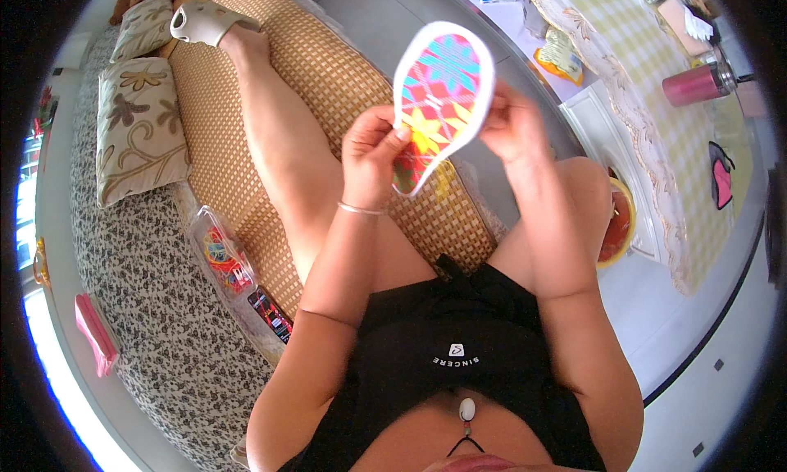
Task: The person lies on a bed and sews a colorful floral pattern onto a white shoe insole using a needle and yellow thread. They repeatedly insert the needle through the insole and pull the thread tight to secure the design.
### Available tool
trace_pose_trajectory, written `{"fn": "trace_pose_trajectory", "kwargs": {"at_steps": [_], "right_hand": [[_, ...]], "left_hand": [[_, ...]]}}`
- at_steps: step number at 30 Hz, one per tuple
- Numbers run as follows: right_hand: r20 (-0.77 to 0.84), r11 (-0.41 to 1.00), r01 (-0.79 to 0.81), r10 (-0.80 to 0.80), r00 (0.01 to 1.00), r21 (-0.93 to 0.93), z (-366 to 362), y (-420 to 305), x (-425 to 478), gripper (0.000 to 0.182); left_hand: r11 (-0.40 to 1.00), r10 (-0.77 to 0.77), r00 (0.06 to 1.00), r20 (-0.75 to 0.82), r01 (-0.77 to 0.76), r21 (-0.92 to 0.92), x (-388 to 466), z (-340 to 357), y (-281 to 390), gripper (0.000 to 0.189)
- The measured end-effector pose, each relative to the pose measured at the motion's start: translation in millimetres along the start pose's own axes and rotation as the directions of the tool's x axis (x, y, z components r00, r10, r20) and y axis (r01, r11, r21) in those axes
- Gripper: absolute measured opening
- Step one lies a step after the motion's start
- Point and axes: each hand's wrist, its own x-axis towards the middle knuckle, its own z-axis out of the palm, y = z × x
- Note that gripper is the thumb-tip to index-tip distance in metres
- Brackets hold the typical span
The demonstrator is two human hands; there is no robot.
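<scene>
My left hand [373,155] grips a white-edged embroidered insole [439,97] by its left side near the narrow end, thumb on top. The insole is held up above my lap, its stitched face showing blue, red and yellow patterns. At its right edge is my right hand [519,124], blurred and partly hidden behind the insole. Whether its fingers pinch the edge or something small cannot be made out. Some yellow thread [442,180] shows just below the insole, against the woven mat [424,232].
A clear plastic box [224,253] of coloured threads and a phone [270,314] lie on the sofa to my left. Cushions [142,130] rest farther along. On my right are a bin [621,223] and a cloth-covered table [652,103] with a pink metal bottle [695,86].
</scene>
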Motion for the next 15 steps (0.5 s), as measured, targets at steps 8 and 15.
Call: {"fn": "trace_pose_trajectory", "kwargs": {"at_steps": [8, 15], "right_hand": [[-0.115, 0.678, 0.676, -0.726, 0.678, -0.290, 13, -95, -33, 0.004], [0.431, 0.104, 0.532, -0.466, 0.772, -0.840, 64, 34, -42, 0.005]], "left_hand": [[0.706, -0.104, 0.995, -0.008, 0.068, -0.705, 19, -50, 17, 0.037], [0.506, -0.177, 0.899, 0.401, 0.433, -0.746, 10, -16, -13, 0.053]]}}
